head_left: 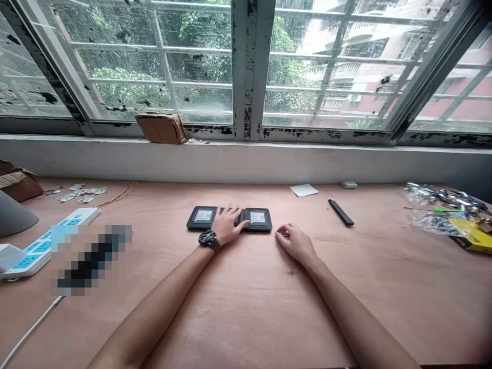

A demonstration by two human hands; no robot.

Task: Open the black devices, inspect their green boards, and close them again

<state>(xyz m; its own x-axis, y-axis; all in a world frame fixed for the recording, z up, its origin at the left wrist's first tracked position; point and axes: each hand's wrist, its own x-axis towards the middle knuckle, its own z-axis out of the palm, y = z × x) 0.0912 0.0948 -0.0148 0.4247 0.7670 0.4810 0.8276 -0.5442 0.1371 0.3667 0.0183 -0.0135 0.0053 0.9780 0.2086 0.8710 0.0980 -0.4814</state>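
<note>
Flat black devices with white labels, much like 2.5-inch drives, lie side by side on the table; the left drive (194, 225) and the right drive (258, 225) show best. My left hand (227, 226), wearing a black watch (208, 239), rests between them with fingers spread, covering most of a dark part in the middle. Its thumb reaches the right drive's edge. Just right of the drives, my right hand (295, 243) touches the tabletop with fingers curled together. Something small seems to be at its fingertips, too small to name.
A black bar-shaped tool (341, 212) and white paper (304, 190) lie to the right. Farther right are plastic bags (434, 221) and a yellow-black box (474, 240). On the left sit a power strip (46, 245), a blurred-out object and small white pieces (82, 192). A window sill runs behind.
</note>
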